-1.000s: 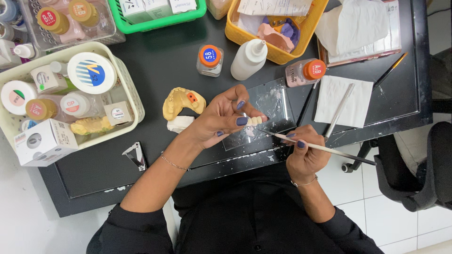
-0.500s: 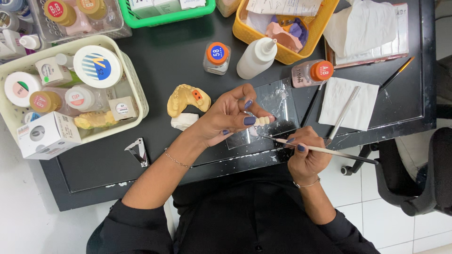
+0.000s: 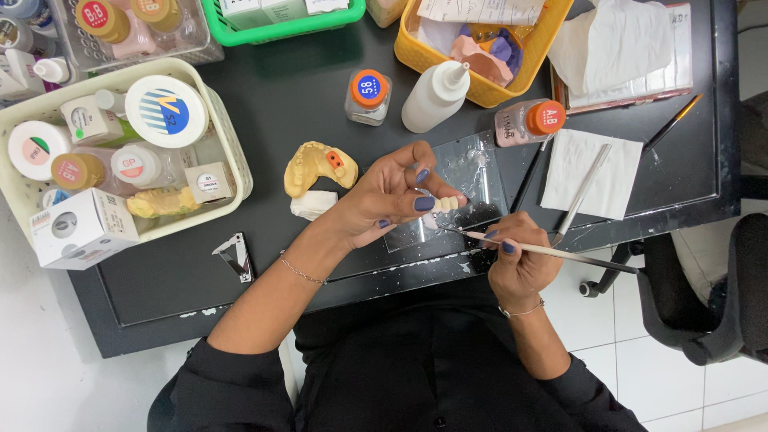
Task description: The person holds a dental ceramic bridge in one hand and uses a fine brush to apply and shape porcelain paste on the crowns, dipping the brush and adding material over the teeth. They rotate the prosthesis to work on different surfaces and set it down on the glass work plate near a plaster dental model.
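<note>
Near the front edge of the black desk (image 3: 320, 88), the left hand (image 3: 392, 200) pinches a small cream dental piece (image 3: 446, 204) between thumb and fingers, held above a clear glass slab (image 3: 472, 172). The right hand (image 3: 516, 264), closed around a thin brush (image 3: 552, 251), points its tip toward the piece. A yellow dental cast (image 3: 316, 166) lies just left of the left hand; a cream basket (image 3: 232, 152) of jars sits toward the left edge.
</note>
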Demonstrator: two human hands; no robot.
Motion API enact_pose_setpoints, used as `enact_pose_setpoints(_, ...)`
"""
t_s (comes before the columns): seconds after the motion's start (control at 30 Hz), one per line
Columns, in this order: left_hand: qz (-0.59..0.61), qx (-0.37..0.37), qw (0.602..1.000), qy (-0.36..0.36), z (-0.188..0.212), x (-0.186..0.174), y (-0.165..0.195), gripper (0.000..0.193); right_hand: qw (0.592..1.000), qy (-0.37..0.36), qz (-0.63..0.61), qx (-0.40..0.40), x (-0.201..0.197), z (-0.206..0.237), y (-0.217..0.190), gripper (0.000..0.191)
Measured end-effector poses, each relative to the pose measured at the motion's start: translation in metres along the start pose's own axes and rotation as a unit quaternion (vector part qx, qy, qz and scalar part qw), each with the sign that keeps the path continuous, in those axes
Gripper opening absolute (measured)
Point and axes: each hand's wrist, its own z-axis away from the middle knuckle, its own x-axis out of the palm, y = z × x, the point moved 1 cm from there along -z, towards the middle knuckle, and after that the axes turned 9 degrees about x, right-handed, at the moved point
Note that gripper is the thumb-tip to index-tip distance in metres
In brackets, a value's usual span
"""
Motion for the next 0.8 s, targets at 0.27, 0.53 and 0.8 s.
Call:
enact_pose_setpoints(0.27, -0.007, -0.005, 1.0, 0.004, -0.002, 0.002, 0.0, 0.038, 1.0, -0.013, 0.007, -0.006, 0.001, -0.002, -0.004, 0.033)
enact_pose_setpoints(0.53, 0.0, 0.003, 1.0, 0.003, -0.002, 0.001, 0.001, 0.037, 0.999, 0.003, -0.051, -0.008, -0.003, 0.001, 0.002, 0.035)
enact_pose_setpoints(0.8, -0.029, 0.015, 0.999, -0.008, -0.003, 0.005, 0.001, 0.038, 0.983, 0.104, -0.149, -0.006, -0.003, 0.001, 0.004, 0.028)
